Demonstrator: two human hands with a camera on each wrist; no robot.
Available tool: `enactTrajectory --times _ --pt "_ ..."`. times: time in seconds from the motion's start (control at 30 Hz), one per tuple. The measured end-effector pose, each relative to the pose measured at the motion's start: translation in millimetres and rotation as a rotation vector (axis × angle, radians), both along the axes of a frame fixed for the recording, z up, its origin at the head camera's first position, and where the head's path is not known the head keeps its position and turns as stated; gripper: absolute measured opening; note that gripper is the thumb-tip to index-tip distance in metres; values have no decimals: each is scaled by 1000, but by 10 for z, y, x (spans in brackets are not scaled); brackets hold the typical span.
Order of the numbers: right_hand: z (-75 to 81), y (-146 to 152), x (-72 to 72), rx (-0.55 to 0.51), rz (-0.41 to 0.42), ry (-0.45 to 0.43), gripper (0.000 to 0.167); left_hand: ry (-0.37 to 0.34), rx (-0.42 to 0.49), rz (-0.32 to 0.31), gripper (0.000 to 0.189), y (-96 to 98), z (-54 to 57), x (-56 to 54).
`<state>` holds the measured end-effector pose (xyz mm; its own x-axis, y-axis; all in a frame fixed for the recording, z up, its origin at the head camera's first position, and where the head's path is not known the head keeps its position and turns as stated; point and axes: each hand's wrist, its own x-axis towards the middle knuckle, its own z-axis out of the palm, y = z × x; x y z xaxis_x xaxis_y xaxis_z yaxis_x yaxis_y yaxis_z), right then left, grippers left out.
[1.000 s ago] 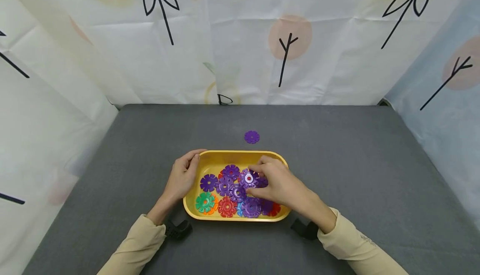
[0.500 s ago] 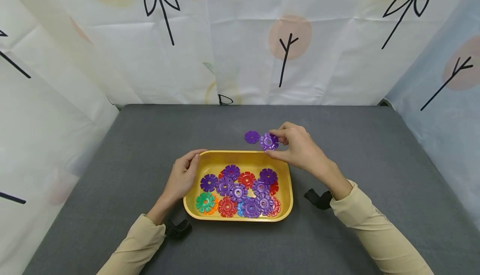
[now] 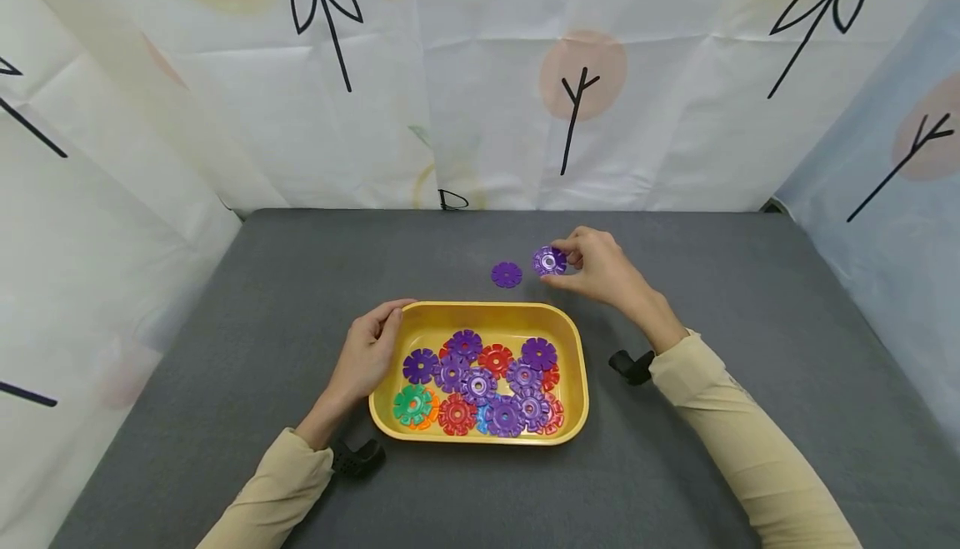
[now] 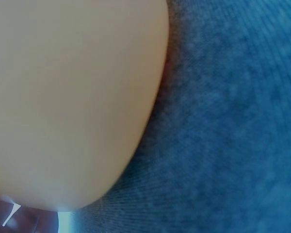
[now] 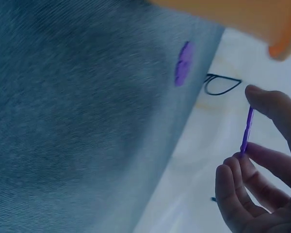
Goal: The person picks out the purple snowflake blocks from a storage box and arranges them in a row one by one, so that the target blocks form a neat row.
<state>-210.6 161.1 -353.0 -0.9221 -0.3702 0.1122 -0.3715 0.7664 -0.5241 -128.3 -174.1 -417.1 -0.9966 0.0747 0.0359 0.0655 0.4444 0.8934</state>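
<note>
My right hand [image 3: 603, 270] pinches a purple flower-shaped disc [image 3: 549, 261] by its edge, beyond the tray's far right part. In the right wrist view that disc [image 5: 247, 130] appears edge-on between the thumb and fingers, apart from the table. Another purple disc [image 3: 506, 275] lies flat on the table just left of it. My left hand [image 3: 367, 353] grips the left end of a yellow tray [image 3: 480, 310], thumb at the rim. Inside the tray lie several notched discs: purple ones [image 3: 505, 416], red ones [image 3: 457, 414], a green one [image 3: 412, 405], with orange and blue ones partly covered.
A grey cloth covers the table [image 3: 712, 299]. White printed fabric [image 3: 480, 116] hangs behind its far edge and along both sides. A black wrist mount [image 3: 632, 367] sits under the right wrist, another mount [image 3: 358, 457] under the left.
My right hand has lifted a purple disc out of the tray and carried it past the far rim, to the right of the lone disc. The left hand has stayed on the tray.
</note>
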Motion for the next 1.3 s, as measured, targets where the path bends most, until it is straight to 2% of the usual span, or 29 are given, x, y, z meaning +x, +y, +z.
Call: enactTrajectory --times 0.23,0.57,0.97,1.3 --pt "-161 1 -92 -4 64 8 52 7 2 1 38 4 -11 -1" --pt "-432 -146 -263 75 66 -124 52 -2 -4 0 39 -1 -21 -7" --pt "-427 -110 -265 78 21 -201 52 13 -4 -5 38 -11 -26 -21" --pt "-467 -130 -276 44 -24 -189 53 16 0 -9 38 -17 -11 -16"
